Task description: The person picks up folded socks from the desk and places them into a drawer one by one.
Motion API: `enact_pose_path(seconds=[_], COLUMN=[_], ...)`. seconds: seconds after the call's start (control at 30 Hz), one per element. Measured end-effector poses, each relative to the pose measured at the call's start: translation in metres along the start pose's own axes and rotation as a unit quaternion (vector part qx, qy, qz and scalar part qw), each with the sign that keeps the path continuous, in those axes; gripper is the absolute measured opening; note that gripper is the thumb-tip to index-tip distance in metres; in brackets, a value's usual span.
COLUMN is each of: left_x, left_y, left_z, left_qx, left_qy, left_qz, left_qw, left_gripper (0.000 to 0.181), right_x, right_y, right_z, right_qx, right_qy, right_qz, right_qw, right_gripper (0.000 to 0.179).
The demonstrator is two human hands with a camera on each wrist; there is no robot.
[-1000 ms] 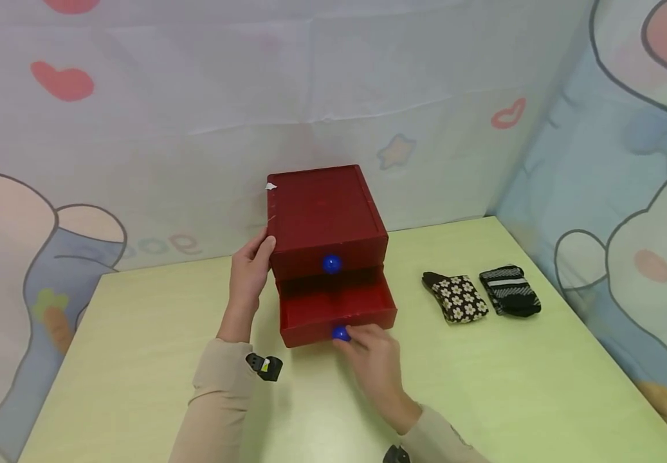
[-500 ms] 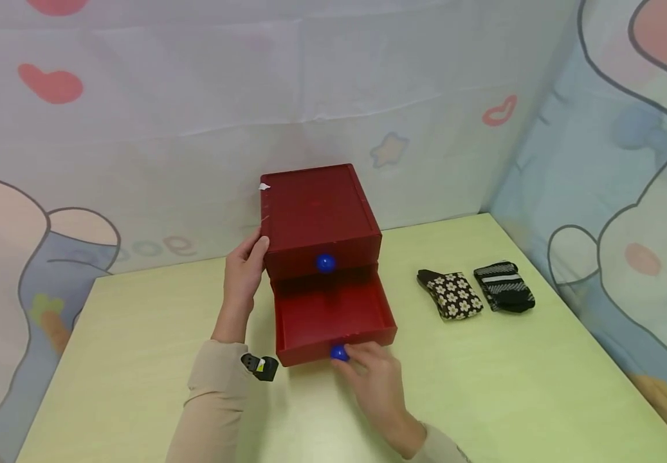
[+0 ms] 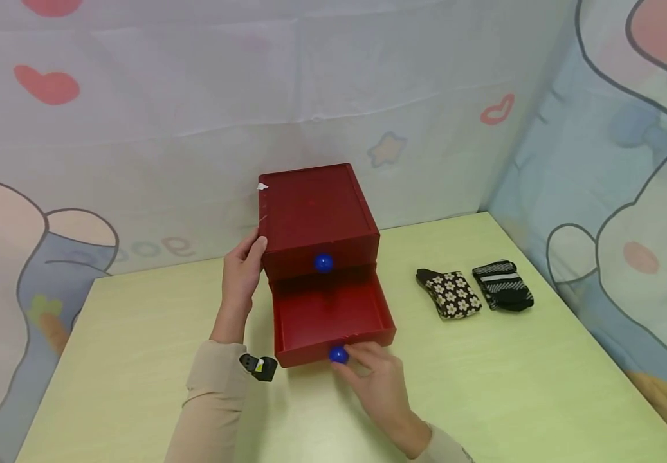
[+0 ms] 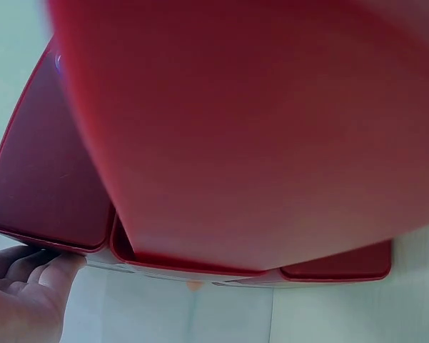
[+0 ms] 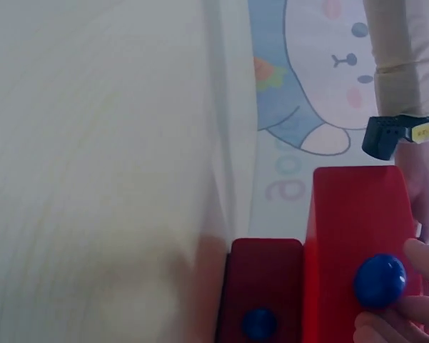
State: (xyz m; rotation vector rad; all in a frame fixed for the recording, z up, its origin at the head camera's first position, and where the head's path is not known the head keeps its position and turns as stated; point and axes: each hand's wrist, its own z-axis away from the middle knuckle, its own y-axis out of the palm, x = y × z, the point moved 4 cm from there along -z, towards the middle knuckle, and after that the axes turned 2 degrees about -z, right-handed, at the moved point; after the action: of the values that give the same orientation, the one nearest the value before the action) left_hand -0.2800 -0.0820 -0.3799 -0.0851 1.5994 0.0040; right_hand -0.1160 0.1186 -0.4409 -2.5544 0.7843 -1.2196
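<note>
A dark red cabinet (image 3: 317, 209) with blue round knobs stands near the back of the table. Its middle drawer (image 3: 328, 318) is pulled well out, and its bare red inside shows. My right hand (image 3: 381, 384) pinches that drawer's blue knob (image 3: 338, 354) between thumb and fingers, also seen in the right wrist view with the knob (image 5: 380, 280) at the fingertips. Against the cabinet's upper left side rests my left hand (image 3: 240, 271), its thumb near the front edge. In the left wrist view the drawer's side (image 4: 257, 136) fills much of the picture.
Two folded socks lie right of the cabinet: a black one with white flowers (image 3: 455, 296) and a black-and-white striped one (image 3: 503, 286). A closed lower drawer with its knob (image 5: 259, 325) shows in the right wrist view. Printed cloth (image 3: 194, 83) hangs behind the table.
The middle drawer has slid further out towards me, with my right hand holding its knob. My left hand has stayed against the cabinet's side. The head view has shifted slightly.
</note>
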Motion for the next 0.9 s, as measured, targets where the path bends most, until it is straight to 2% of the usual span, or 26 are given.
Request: enact_pose_path(seconds=[0.17, 0.37, 0.6, 0.8, 0.9], left_x=[0.0, -0.001, -0.002, -0.001, 0.0], left_y=[-0.002, -0.002, -0.001, -0.001, 0.0], left_z=[0.001, 0.001, 0.001, 0.001, 0.001], left_qx=[0.001, 0.001, 0.007, 0.004, 0.003], left_qy=[-0.003, 0.001, 0.008, 0.003, 0.0], left_qz=[0.003, 0.005, 0.003, 0.004, 0.008], left_qw=[1.0, 1.0, 0.9999, 1.0, 1.0], left_gripper=[0.046, 0.045, 0.046, 0.046, 0.045], right_x=[-0.003, -0.012, -0.018, -0.037, -0.057], right_y=[-0.021, -0.065, -0.115, -0.131, -0.134], right_z=[-0.006, -0.024, -0.054, -0.065, -0.066], right_qx=[0.008, 0.009, -0.007, -0.009, -0.005], right_qy=[0.0, -0.011, -0.012, -0.018, 0.003], right_qz=[-0.041, -0.082, -0.075, -0.04, -0.016], right_qw=[0.9991, 0.9965, 0.9971, 0.999, 0.9999], right_gripper=[0.029, 0.029, 0.026, 0.025, 0.024])
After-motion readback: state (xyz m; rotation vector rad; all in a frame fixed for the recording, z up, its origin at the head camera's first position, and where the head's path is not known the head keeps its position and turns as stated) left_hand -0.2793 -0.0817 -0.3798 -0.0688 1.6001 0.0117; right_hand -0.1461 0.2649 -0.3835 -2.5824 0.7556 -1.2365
